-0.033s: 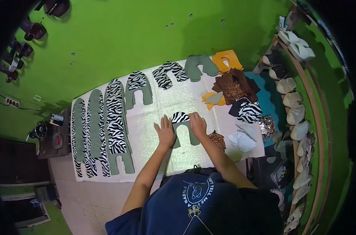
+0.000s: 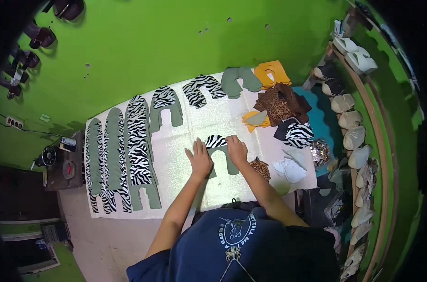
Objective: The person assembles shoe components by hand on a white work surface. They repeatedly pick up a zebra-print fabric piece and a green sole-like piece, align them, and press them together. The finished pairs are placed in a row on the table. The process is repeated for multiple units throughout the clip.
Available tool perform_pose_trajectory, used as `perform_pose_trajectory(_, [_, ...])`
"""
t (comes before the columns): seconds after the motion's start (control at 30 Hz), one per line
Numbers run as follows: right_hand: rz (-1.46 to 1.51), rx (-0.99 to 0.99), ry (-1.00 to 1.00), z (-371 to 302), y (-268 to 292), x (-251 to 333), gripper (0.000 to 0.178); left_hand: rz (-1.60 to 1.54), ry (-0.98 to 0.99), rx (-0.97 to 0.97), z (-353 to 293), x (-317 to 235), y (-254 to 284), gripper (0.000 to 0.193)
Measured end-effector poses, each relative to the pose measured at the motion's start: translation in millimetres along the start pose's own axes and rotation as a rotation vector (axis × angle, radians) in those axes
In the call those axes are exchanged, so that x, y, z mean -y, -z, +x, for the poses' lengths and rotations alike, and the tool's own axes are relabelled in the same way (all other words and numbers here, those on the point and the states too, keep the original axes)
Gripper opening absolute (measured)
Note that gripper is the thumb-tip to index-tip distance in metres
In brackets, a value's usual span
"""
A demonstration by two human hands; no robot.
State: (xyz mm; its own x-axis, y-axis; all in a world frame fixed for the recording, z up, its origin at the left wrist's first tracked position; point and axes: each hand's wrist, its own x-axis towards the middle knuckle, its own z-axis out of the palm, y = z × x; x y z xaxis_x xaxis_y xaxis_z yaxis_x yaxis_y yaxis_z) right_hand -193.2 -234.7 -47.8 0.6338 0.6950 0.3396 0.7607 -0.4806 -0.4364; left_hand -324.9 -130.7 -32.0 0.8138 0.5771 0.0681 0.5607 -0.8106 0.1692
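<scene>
In front of me on the white table lies a green U-shaped cutout (image 2: 232,163), its legs pointing towards me. A zebra-print half-round piece (image 2: 216,140) covers its curved top. My left hand (image 2: 200,159) rests at the left side of the pair, fingers stretched and spread. At the right end of the zebra piece, my right hand (image 2: 237,149) has its thumb and fingertips pinched on the edge. The fingers partly hide both outer edges of the green cutout.
Overlapping rows of green and zebra cutouts (image 2: 139,141) cover the table's left side. Along the back are zebra, green and orange stacks (image 2: 272,74). Leopard-print pieces (image 2: 275,104) and white scraps (image 2: 291,169) lie to the right. A wooden rack (image 2: 364,89) holds shoe parts.
</scene>
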Motion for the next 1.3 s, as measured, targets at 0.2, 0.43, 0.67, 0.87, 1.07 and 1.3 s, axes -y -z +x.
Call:
perform_pose_trajectory(0.2, [0.024,-0.016,0.016,6,1,3,0.011,-0.275,-0.109,-0.055,6,-26,-11,0.052])
perform_pose_trajectory(0.43, [-0.024,0.071,-0.081,7,3,7,0.013,-0.417,-0.178,0.050,12,-23,-18,0.051])
perform_pose_trajectory(0.67, [0.317,0.453,0.184,10,5,42,0.049,-0.226,-0.238,0.087,10,-14,-26,0.061])
perform_pose_trajectory(0.87, [0.447,0.469,0.243,9,-6,28,0.057,-0.219,-0.184,0.094,9,-22,-19,0.065])
perform_pose_trajectory(1.07, [0.202,0.488,0.165,3,-1,27,0.060,-0.248,-0.104,0.145,8,-29,-5,0.067])
perform_pose_trajectory(1.3, [0.104,0.501,0.137,4,-1,27,0.059,-0.288,-0.085,0.075,9,-30,-9,0.061])
